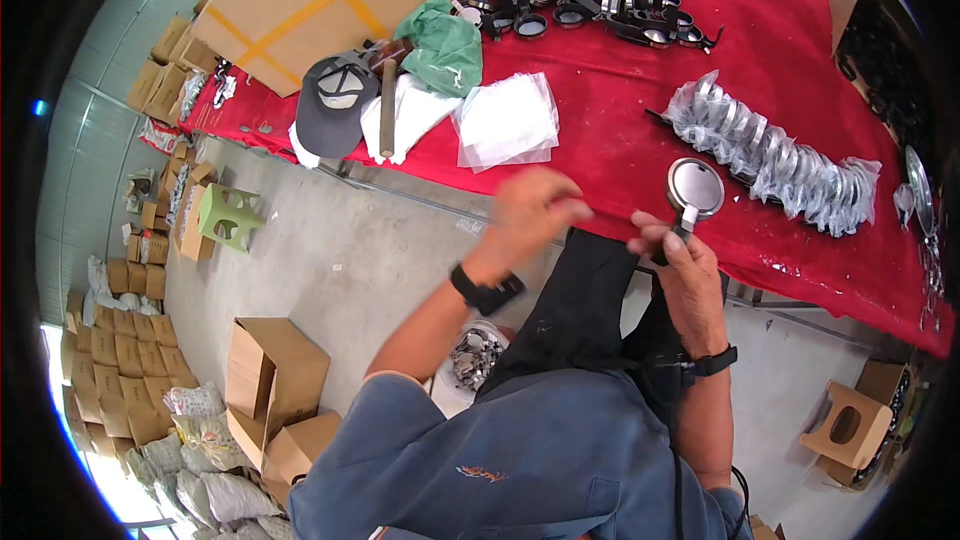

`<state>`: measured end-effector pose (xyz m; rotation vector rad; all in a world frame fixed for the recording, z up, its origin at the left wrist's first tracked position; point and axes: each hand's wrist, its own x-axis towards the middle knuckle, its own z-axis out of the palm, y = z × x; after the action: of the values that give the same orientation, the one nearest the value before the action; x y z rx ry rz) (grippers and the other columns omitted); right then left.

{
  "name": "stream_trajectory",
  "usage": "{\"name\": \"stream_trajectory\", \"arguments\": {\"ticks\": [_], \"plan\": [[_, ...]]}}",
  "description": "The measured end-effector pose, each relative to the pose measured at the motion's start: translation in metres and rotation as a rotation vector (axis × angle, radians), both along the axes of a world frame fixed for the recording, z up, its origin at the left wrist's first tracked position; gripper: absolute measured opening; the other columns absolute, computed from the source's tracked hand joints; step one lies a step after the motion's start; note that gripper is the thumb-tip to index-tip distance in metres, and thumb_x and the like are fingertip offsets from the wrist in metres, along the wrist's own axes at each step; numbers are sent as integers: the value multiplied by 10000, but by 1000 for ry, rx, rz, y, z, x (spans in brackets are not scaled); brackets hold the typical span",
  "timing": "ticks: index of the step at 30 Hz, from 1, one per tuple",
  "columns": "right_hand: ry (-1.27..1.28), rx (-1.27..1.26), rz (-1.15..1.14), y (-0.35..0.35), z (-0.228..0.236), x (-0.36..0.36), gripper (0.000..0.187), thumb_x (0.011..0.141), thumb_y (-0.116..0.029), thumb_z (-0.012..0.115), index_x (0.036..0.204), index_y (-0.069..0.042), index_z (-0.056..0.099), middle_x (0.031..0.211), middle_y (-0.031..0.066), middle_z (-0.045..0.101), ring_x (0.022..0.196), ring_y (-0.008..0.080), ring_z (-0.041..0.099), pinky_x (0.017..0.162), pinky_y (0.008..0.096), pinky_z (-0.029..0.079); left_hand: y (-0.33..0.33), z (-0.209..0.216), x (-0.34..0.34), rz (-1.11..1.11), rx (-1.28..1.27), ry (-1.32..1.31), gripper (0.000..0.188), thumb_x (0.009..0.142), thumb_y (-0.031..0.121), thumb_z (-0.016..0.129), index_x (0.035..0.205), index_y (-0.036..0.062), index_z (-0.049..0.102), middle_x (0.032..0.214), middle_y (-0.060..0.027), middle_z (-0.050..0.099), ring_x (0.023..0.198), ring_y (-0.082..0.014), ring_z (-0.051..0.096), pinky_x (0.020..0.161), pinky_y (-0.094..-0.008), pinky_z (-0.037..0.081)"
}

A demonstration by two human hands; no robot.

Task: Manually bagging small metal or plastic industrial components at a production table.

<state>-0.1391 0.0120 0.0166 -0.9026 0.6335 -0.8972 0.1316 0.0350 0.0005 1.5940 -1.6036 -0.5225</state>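
My right hand [692,275] grips the short black handle of a round silver disc with a metal stem [695,188], which looks like a small mirror. It holds the disc upright over the front edge of the red-covered table [610,180]. To its left, my left hand [535,212] is in the air with its fingers curled and smeared by motion; whether it pinches anything cannot be seen. Just beyond my left hand lies a stack of clear plastic bags [508,122]. Right of the held disc, a row of similar discs wrapped in clear plastic [775,160] lies on the cloth.
Unwrapped black-and-silver pieces [600,10] lie in a line at the back. A grey cap [338,100], a hammer [388,110] and a green bag [437,45] sit at the left. Below are a white bucket of metal parts [474,360], open cartons [275,370] and a green stool [229,216].
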Motion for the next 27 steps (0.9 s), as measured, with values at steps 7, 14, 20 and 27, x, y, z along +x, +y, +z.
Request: {"name": "stream_trajectory", "arguments": {"ticks": [7, 14, 20, 27], "plan": [[76, 10, 26, 8, -14, -13, 410, 1089, -327, 663, 1243, 45, 737, 1180, 138, 762, 962, 173, 691, 972, 362, 525, -88, -17, 150, 292, 51, -481, 377, 858, 278, 856, 1135, 28, 802, 1089, -231, 747, 1000, -387, 733, 875, -463, 578], [122, 8, -13, 14, -14, -20, 404, 1097, -322, 653, 1230, 50, 741, 1142, 116, 761, 930, 153, 685, 930, 341, 543, -99, -30, 164, 323, 74, -254, 197, 874, 233, 823, 942, 51, 849, 935, -174, 770, 938, -336, 750, 840, -447, 583], [141, -9, -11, 8, -10, -19, 400, 1089, -316, 664, 1220, 52, 748, 929, 39, 688, 851, 119, 627, 870, 323, 540, -84, 27, 140, 200, -212, -64, 161, 878, 110, 852, 1007, 14, 841, 932, -95, 757, 893, -192, 712, 779, -311, 546], [404, -294, -121, -30, 12, -1, 487, 952, -362, 796, 1251, 20, 756, 940, 4, 679, 854, 105, 596, 810, 289, 495, -48, 93, 97, 42, -273, 1, 136, 901, 65, 844, 1021, 2, 835, 1066, -74, 747, 950, -155, 687, 817, -287, 541]]}}
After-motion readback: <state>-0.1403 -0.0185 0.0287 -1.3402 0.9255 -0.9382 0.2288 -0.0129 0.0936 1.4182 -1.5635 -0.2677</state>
